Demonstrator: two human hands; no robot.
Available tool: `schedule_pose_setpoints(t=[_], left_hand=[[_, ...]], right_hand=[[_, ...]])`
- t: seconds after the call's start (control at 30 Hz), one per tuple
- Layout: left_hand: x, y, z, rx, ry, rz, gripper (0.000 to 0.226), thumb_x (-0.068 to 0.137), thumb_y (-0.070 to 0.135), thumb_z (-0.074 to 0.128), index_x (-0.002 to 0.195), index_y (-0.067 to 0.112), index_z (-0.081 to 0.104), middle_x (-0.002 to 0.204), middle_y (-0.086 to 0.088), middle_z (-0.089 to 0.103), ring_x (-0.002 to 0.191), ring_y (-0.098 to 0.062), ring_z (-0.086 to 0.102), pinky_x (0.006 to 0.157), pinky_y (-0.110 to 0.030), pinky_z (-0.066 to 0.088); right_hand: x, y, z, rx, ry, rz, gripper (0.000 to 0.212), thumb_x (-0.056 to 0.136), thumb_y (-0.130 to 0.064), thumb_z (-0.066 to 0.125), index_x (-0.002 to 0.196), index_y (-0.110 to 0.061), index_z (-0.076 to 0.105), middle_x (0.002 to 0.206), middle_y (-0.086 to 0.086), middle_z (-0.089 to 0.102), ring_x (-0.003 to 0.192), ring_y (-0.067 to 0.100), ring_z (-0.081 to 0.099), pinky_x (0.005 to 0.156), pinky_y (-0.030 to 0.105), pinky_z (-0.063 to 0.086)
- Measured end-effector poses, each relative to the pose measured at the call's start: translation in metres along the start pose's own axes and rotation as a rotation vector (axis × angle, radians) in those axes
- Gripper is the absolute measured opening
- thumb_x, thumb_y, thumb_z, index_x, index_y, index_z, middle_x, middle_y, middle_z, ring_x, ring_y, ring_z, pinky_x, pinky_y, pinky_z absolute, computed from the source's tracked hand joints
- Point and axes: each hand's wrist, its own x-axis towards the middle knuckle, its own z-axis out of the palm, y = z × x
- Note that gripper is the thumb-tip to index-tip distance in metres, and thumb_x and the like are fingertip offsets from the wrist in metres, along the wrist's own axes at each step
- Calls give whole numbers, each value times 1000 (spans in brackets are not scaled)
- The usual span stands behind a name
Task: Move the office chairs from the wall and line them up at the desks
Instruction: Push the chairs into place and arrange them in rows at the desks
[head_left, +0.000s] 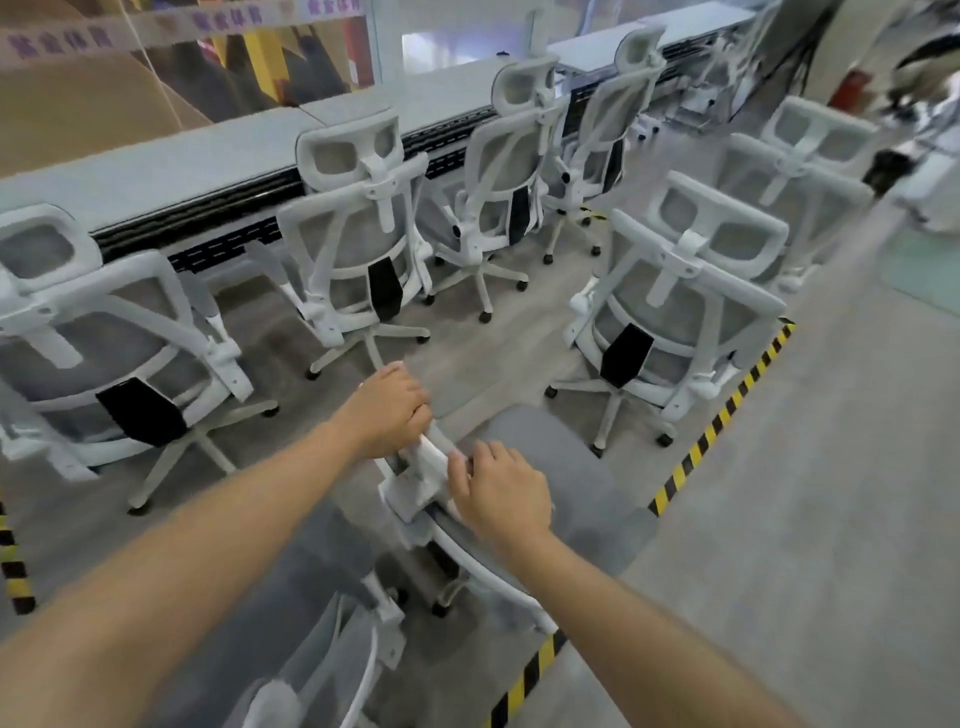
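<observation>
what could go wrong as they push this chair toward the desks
1. Both the left hand and right hand grip the white top edge of the held chair, which looks tilted; it may tip or twist.
2. The gap ahead is narrow: it could bump the parked chair or the second-row chair.
3. Its casters may snag that chair's base legs.

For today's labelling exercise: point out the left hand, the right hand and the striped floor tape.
left hand (387, 410), head view, back of the hand
right hand (501, 491), head view, back of the hand
striped floor tape (722, 415), head view, middle of the diagonal strip
</observation>
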Motion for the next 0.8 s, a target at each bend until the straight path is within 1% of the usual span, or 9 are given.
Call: schedule_pose_setpoints(t=[0.07, 0.13, 0.2, 0.27, 0.4, 0.5, 0.57, 0.67, 0.8], left_hand=[[1, -1, 6, -25, 98, 43, 29, 91, 26, 36, 67, 18, 50, 68, 0, 53, 74, -24, 48, 94, -34, 36], [7, 0, 7, -31, 146, 43, 29, 91, 26, 35, 68, 17, 50, 68, 0, 52, 71, -24, 46, 88, -35, 36], [13, 0, 11, -37, 159, 25, 29, 92, 28, 34, 69, 18, 49, 69, 0, 49, 71, -23, 44, 88, -38, 37], [15, 0, 15, -45, 161, -11, 29, 93, 28, 34, 69, 18, 48, 69, 1, 48, 72, -22, 42, 88, -41, 39], [20, 9, 20, -21, 186, -126, 32, 95, 29, 33, 70, 18, 49, 71, 2, 49, 73, -19, 39, 87, -42, 41], [24, 23, 19, 27, 205, -204, 33, 96, 30, 33, 72, 17, 51, 71, 4, 46, 74, -15, 31, 86, -39, 37], [28, 34, 20, 46, 232, -264, 34, 96, 30, 33, 73, 17, 54, 72, 7, 45, 75, -15, 35, 85, -38, 36], [39, 53, 21, 65, 258, -355, 33, 98, 31, 32, 75, 18, 53, 73, 10, 38, 74, -15, 39, 82, -37, 39], [64, 83, 26, 84, 279, -486, 33, 98, 32, 32, 77, 18, 52, 75, 8, 44, 77, -19, 46, 80, -38, 41]], right_hand=[[6, 6, 4, -24, -13, -13, 45, 95, -46, 43, 66, -17, 60, 63, 0, 60, 57, 23, 57, 41, 29, 32], [14, 12, 4, -33, -41, -12, 44, 96, -47, 44, 66, -19, 60, 64, -2, 59, 57, 22, 57, 42, 29, 29], [23, 21, 5, -26, -43, -37, 44, 97, -47, 45, 65, -19, 59, 63, -3, 58, 55, 21, 55, 43, 27, 25], [31, 30, 5, -20, -43, -71, 45, 97, -47, 43, 65, -20, 60, 63, -5, 58, 56, 20, 56, 44, 25, 25], [53, 56, 11, 31, -69, -134, 48, 99, -50, 40, 64, -20, 56, 62, -5, 55, 59, 21, 55, 41, 30, 37], [72, 80, 15, 79, -77, -232, 47, 97, -49, 42, 62, -21, 52, 59, -4, 50, 57, 21, 52, 40, 32, 34], [87, 97, 17, 92, -85, -308, 45, 97, -50, 42, 63, -21, 54, 61, -4, 51, 58, 20, 52, 41, 30, 32], [116, 126, 23, 133, -85, -426, 43, 96, -47, 42, 65, -22, 58, 64, -5, 51, 58, 20, 52, 42, 28, 30], [152, 163, 28, 192, -139, -555, 44, 97, -41, 36, 68, -18, 59, 66, -3, 53, 45, 23, 44, 40, 26, 28]])
